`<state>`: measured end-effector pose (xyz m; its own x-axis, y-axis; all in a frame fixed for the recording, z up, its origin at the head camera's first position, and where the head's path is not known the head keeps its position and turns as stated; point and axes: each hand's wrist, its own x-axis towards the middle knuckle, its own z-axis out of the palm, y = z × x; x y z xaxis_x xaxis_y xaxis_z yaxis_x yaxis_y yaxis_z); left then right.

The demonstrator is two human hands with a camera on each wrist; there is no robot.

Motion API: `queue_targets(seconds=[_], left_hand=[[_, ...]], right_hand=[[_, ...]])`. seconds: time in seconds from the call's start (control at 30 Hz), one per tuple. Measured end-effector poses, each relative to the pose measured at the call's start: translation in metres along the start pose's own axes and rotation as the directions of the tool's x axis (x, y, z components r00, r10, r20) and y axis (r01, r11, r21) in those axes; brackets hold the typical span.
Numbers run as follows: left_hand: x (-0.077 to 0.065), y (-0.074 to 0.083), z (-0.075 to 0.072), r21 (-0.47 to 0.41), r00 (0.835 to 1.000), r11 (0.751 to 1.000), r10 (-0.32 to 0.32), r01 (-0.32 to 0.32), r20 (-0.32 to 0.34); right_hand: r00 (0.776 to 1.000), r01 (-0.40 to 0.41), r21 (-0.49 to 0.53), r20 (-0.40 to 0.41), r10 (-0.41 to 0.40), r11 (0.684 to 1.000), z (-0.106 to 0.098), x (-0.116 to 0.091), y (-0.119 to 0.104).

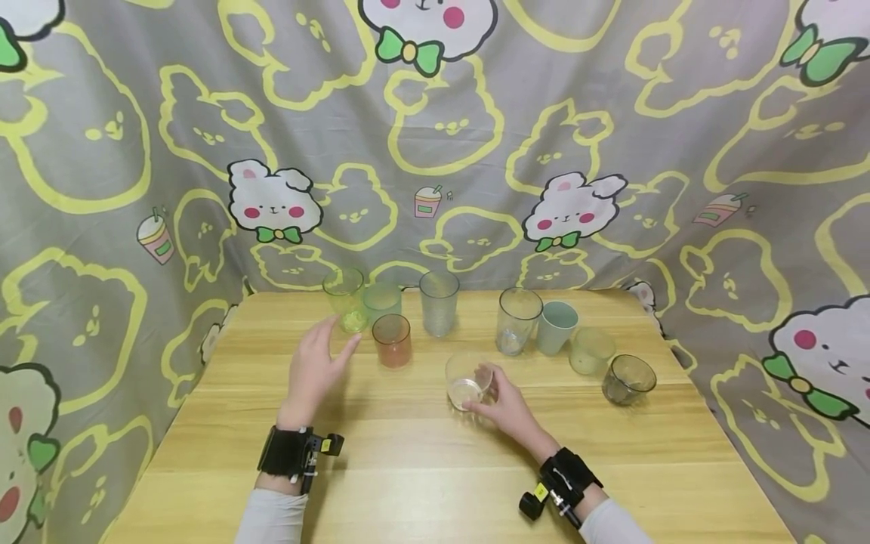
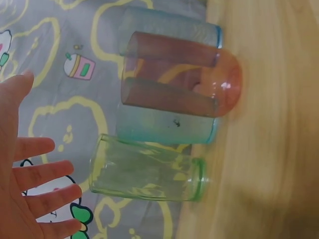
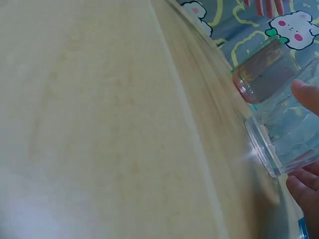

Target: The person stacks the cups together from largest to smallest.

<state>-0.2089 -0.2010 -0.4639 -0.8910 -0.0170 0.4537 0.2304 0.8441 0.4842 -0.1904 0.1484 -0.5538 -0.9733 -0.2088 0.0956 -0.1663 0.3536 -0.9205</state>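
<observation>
My right hand [image 1: 510, 408] grips a clear glass [image 1: 467, 391] from its right side, near the middle of the table. In the right wrist view the thumb and fingers stand on opposite sides of this clear glass [image 3: 286, 134]. On the left, my left hand [image 1: 311, 370] holds nothing, its fingers spread, as the left wrist view also shows. Nearest to it are a green glass [image 1: 352, 313] and a reddish-orange glass [image 1: 393, 347]. Behind the orange one stands a blue-green glass [image 1: 382, 301], with a tall pale blue glass [image 1: 439, 306] to the right.
Along the right stand a tall clear glass [image 1: 519, 325], a grey-green cup [image 1: 557, 330], a pale yellow-green glass [image 1: 591, 353] and a dark grey glass [image 1: 627, 384]. A patterned curtain [image 1: 469, 181] hangs round the back and sides of the wooden table [image 1: 421, 483].
</observation>
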Motion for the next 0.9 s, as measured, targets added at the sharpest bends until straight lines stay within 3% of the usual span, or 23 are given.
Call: queue_targets(seconds=[0.13,0.33,0.6,0.77,0.9], left_hand=[[0.01,0.0,-0.001,-0.019,1.0,1.0,-0.002,0.001,-0.022],[0.024,-0.006,0.003,-0.057,0.998,0.998,0.001,-0.005,-0.068],[0.045,-0.018,0.012,-0.167,0.992,0.986,-0.042,0.021,-0.119],[0.057,-0.025,0.019,-0.237,0.989,0.969,-0.103,0.075,-0.106],[0.067,-0.031,0.024,-0.3,0.985,0.944,-0.161,0.138,-0.055]], right_hand=[[1.0,-0.012,0.002,0.013,0.012,1.0,0.001,-0.005,-0.003],[0.997,-0.018,-0.012,0.071,0.019,1.0,-0.006,-0.019,-0.034],[0.997,0.064,0.017,0.052,-0.065,0.998,-0.004,-0.021,-0.002],[0.996,0.077,-0.02,0.056,-0.076,0.997,-0.005,-0.024,-0.002],[0.995,0.065,-0.023,0.071,-0.063,0.998,-0.006,-0.027,-0.015]])
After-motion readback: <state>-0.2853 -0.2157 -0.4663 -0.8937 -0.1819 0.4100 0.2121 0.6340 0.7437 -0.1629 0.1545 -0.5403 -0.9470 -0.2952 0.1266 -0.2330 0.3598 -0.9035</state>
